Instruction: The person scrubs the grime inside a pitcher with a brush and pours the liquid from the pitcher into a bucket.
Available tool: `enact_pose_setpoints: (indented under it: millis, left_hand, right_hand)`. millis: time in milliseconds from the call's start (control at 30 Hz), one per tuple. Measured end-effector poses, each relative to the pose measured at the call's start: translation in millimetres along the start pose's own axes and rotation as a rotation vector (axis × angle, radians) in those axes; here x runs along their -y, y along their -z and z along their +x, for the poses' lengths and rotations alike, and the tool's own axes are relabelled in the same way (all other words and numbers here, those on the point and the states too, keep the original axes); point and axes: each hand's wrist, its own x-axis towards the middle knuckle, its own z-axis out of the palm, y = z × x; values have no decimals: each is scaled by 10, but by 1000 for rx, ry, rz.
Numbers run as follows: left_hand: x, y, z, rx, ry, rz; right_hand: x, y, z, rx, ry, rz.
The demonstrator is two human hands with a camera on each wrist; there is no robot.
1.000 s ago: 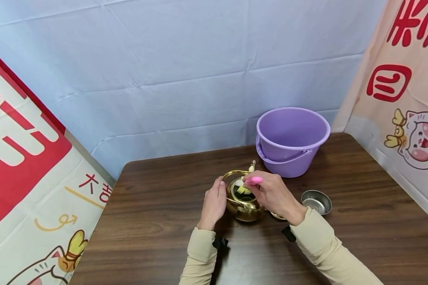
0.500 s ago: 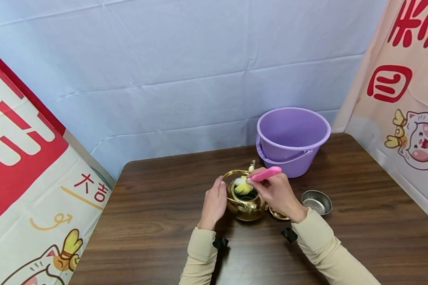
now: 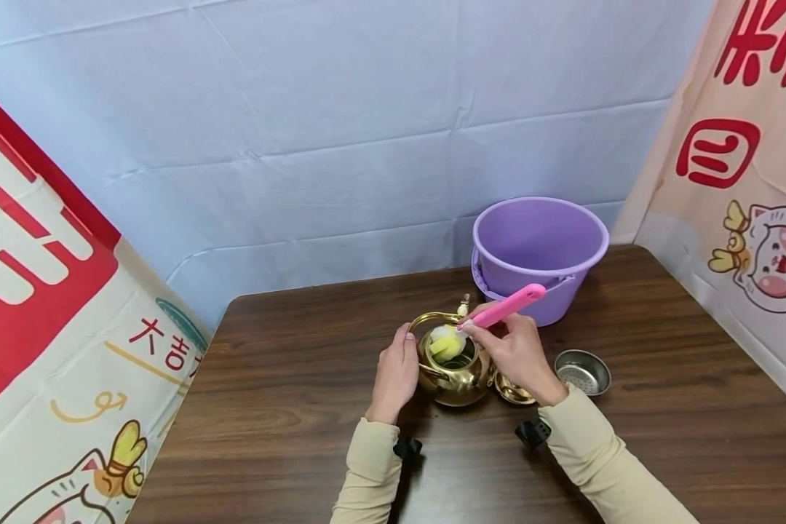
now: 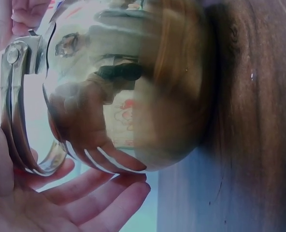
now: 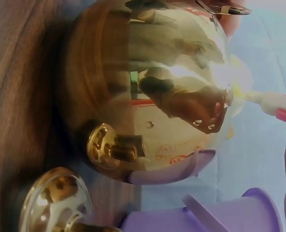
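Observation:
A round, shiny brass teapot [image 3: 460, 387] stands on the table with its mouth uncovered. My left hand [image 3: 396, 372] grips the side of its folded-down handle [image 4: 17, 96]; in the left wrist view the fingers reach along the pot's body. Between thumb and fingers my right hand [image 3: 514, 355] pinches a sponge brush [image 3: 503, 308] with a pink grip. Its yellow-and-white sponge head [image 3: 447, 345] sits at the teapot's mouth, the grip slanting up to the right. Just right of the pot lies the brass lid [image 3: 512, 393], partly hidden by the right hand in the head view.
Right of the right wrist sits a small metal strainer [image 3: 583, 372] with a perforated base. A purple bucket [image 3: 553, 304] stands behind the hands at the table's back. The wooden table [image 3: 282, 393] meets a pale cloth backdrop [image 3: 340, 145], with printed banners on both sides.
The sponge head has risen from inside the teapot to its mouth, and the pink grip has swung up and right. More of the lid shows. My left hand keeps its hold.

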Motion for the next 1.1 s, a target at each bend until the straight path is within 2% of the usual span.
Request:
enact_pose_setpoints:
  millis: [200,433,633,733,867,967,1100]
  left_hand:
    - [-31,-59,-17,-56,54,-22]
    - [-74,-102,-39,-112,100,-34]
    - [-82,-126,-63,-141,122,-14]
    - [-84,-128,-68,-146,126,-9]
    - [-89,-130,-67,-153,125,-2]
    - [-95,-133,-66,-161,122,7]
    - [-96,-137,-67,-167,124,17]
  right_hand:
    - [171,56,14,55,-79,85]
    - [-76,26,12,80,-119,129]
    - [-134,35,13,93,-129,133]
    - [11,63,28,110,-149,132]
    - [36,64,36,123,-159,113]
    - [-67,36,34,118,-140,95]
    - [-20,29,33,117,-114,65]
